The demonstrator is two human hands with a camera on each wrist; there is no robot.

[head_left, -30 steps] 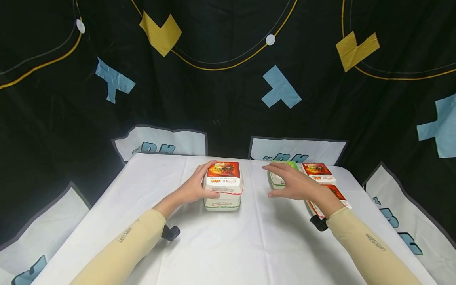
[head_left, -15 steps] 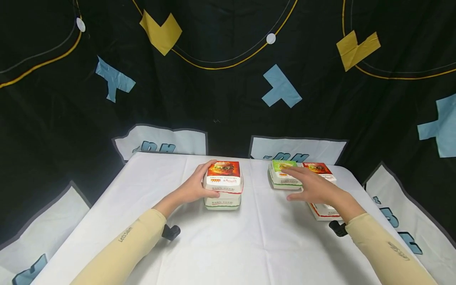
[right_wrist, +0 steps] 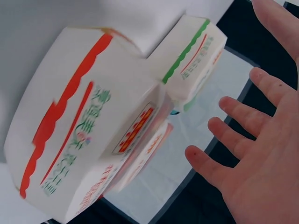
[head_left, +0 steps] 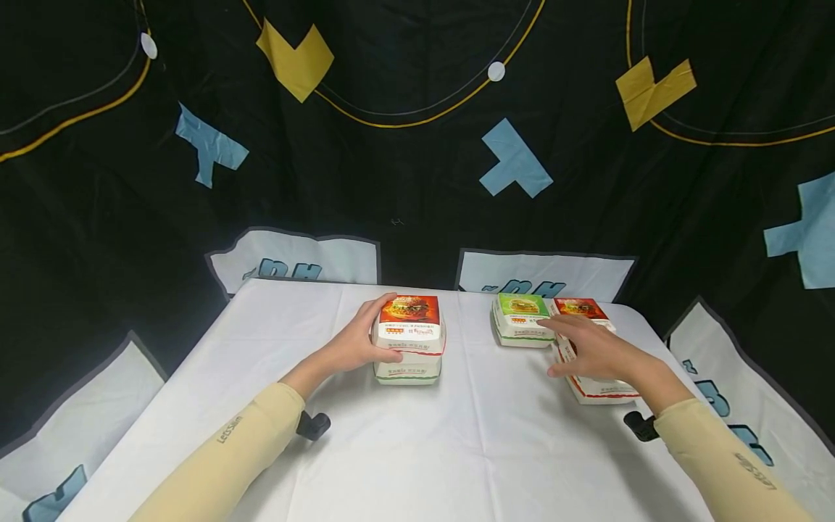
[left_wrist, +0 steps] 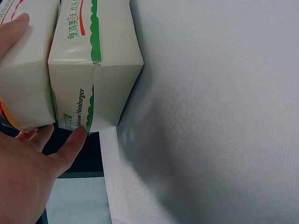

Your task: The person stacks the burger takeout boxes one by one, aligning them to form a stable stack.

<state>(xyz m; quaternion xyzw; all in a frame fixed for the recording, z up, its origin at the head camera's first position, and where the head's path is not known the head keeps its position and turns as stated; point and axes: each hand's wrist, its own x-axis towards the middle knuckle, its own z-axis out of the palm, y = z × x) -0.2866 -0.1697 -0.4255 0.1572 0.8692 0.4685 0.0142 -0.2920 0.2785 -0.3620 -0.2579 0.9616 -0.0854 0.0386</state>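
A red-topped burger box (head_left: 409, 328) is stacked on a green-trimmed box (head_left: 407, 371), left of the table's middle. My left hand (head_left: 361, 338) grips this stack from its left side, thumb in front; in the left wrist view its fingers touch both the upper box (left_wrist: 28, 79) and the lower box (left_wrist: 96, 60). My right hand (head_left: 596, 351) hovers with fingers spread over the near red-trimmed box (head_left: 596, 390), partly hiding it. In the right wrist view the hand (right_wrist: 266, 135) is apart from that box (right_wrist: 79, 121).
On the right a green-topped box (head_left: 522, 322) stands beside a far red-topped box (head_left: 583, 309), both behind the near one. The white-covered table (head_left: 417, 457) ends at a black curtain (head_left: 404, 181) with tape shapes and yellow cords.
My right hand has moved right, from in front of the green-topped box to above the near red-trimmed box, uncovering the green-topped one. The left hand and its stack have stayed put.
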